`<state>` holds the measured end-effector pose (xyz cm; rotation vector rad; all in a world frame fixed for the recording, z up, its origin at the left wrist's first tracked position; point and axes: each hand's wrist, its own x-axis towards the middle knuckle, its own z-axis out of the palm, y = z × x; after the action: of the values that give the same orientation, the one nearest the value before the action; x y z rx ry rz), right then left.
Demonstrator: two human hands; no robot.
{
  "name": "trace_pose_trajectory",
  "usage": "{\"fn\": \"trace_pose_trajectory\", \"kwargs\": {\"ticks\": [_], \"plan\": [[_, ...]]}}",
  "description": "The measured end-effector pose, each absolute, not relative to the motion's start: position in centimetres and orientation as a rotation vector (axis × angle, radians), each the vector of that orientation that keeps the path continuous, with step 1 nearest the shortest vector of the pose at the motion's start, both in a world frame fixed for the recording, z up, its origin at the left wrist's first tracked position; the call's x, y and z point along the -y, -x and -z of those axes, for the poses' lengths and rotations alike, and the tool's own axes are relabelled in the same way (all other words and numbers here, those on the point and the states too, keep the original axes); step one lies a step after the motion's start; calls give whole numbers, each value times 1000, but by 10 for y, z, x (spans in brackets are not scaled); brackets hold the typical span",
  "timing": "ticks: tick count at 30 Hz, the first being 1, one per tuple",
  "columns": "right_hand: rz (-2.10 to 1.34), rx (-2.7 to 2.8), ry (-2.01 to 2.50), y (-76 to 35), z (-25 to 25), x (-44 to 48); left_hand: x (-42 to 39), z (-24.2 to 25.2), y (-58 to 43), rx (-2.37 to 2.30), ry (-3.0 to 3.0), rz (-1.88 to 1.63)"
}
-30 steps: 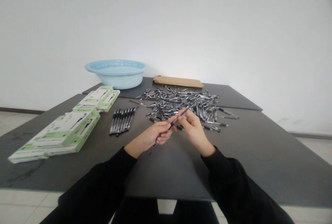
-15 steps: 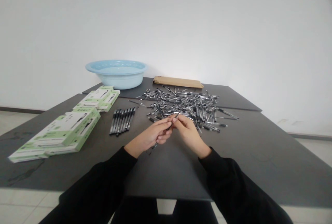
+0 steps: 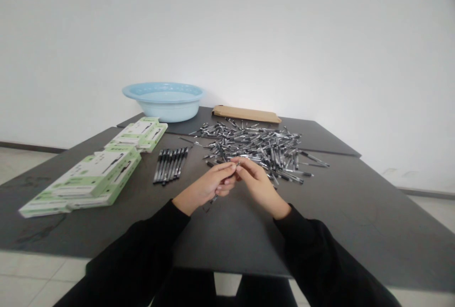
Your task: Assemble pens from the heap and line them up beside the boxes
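My left hand [image 3: 217, 183] is closed around a pen [image 3: 213, 199], whose lower end sticks out below the fingers. My right hand [image 3: 259, 185] meets it at the fingertips, thumb and forefinger pinched at the pen's upper end. The fingers hide most of the pen and whatever small part is between them. Just beyond both hands lies a loose pile of black and clear pens [image 3: 256, 143]. To the left, several capped pens [image 3: 170, 165] lie side by side in a neat row.
Green and white pen boxes [image 3: 88, 174] are stacked along the left of the dark table [image 3: 320, 231]. A light blue basin [image 3: 167, 108] stands at the back left. A flat brown cardboard piece [image 3: 247, 113] lies behind the pile, near the wall.
The slim dark piece that pointed up and right from my fingertips no longer shows there; a dark piece now shows up and left of them. My hands stay together; the view has shifted slightly.
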<state>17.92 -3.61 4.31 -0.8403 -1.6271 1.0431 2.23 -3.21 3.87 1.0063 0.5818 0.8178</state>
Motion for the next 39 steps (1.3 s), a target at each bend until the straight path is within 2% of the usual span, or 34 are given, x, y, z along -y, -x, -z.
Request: {"fn": "trace_pose_trajectory", "kwargs": {"ticks": [11,16,31,39], "plan": [[-1051,1520,895,-181,-39,35,30,-44,-15,-552,-947,-861],[-872,1529,932,-200,-51,26,25,-49,-6,-549,-792,-884],[-194,2489,1369,-206,-70,-124,19,-49,1,-591,-704,-1010],[-154,2613,1452,-198,-46,-140,19,-48,0,-617,-708,-1011]]}}
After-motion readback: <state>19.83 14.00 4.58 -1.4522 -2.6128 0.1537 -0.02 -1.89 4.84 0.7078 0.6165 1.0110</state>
